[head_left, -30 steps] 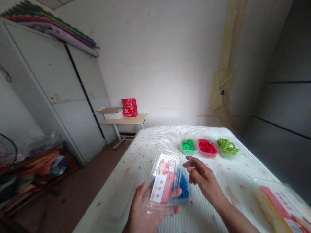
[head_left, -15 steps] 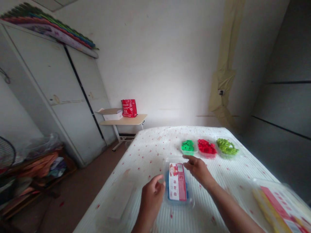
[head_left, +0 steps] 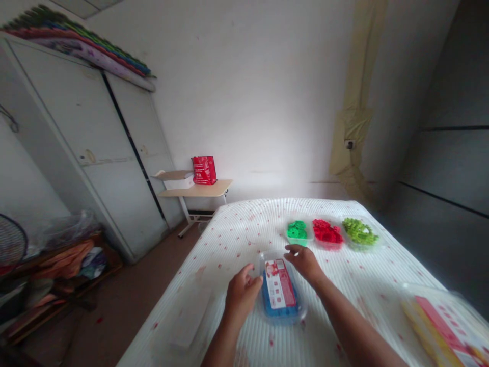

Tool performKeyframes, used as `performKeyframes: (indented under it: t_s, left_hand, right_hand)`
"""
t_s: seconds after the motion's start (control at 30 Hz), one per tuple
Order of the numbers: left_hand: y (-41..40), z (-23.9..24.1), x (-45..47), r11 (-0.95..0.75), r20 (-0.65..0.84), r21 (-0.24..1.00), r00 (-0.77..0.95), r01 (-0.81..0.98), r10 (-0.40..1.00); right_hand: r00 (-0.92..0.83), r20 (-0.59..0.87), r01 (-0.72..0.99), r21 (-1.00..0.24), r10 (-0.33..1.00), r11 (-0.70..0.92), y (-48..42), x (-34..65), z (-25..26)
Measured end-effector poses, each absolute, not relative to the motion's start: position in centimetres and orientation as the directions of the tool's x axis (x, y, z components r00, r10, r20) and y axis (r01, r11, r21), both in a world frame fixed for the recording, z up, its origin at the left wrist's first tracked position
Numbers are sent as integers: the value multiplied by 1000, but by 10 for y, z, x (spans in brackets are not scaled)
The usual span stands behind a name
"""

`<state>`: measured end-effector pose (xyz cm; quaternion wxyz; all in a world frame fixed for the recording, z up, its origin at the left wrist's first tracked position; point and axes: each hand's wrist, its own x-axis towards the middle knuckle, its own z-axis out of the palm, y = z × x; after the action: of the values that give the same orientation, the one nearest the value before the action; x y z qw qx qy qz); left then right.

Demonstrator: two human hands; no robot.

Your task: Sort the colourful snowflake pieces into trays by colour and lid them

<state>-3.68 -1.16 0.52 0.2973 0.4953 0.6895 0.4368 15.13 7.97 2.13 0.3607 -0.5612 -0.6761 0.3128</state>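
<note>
A clear plastic container [head_left: 301, 308] with blue pieces [head_left: 273, 309] lies on the covered table in front of me. A white and red printed label [head_left: 280, 285] shows on its top. My left hand [head_left: 241, 293] is at the container's left side, thumb and fingers apart, with the thumb tip by the edge. My right hand [head_left: 304, 261] is at the far right corner, its fingers loosely bent and apart. Whether either hand touches the plastic is hard to tell. Neither hand grips it.
Beyond my hands stand open tubs of green pieces [head_left: 297, 230], red pieces [head_left: 327, 232] and lime pieces [head_left: 359, 231]. Another labelled container with yellow pieces [head_left: 430, 331] lies at the near right. A clear, blurred plastic lid or tray [head_left: 189, 318] lies on the left.
The label now sits slightly turned on the blue-filled container, and more of the blue pieces show at the near end. My hands have shifted only a little, staying beside the container.
</note>
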Motion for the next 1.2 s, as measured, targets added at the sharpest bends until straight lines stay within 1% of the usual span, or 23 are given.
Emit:
performKeyframes:
  t_s: [0.23,0.37,0.43,0.57,0.73,0.97,1.2]
  left_hand:
    - [32,8,-34,105,35,948,-430,299,902]
    - [41,-1,-26,38,36,988,-462,149,886]
    - [43,-4,-24,16,37,994,-469,108,882]
    - [45,-9,-22,-2,42,996,-479,84,877]
    - [46,-11,-20,-13,35,999,-501,48,865]
    - [46,-11,-17,-21,36,999,-530,34,847]
    - [48,-13,-19,-25,61,997,-515,78,855]
  right_hand:
    - [-55,58,415,-907,997,76,83,148,12]
    - [-50,-41,273,-962,998,-26,80,144,11]
    - [-72,-84,193,-979,994,-69,77,142,12]
    - [-116,-148,68,-988,982,-140,74,140,15]
    - [-144,-198,-15,-979,970,-202,77,140,12]
    - [-154,-200,-89,-972,968,-215,79,140,6]
    - [-166,-198,-138,-965,966,-222,79,140,4]
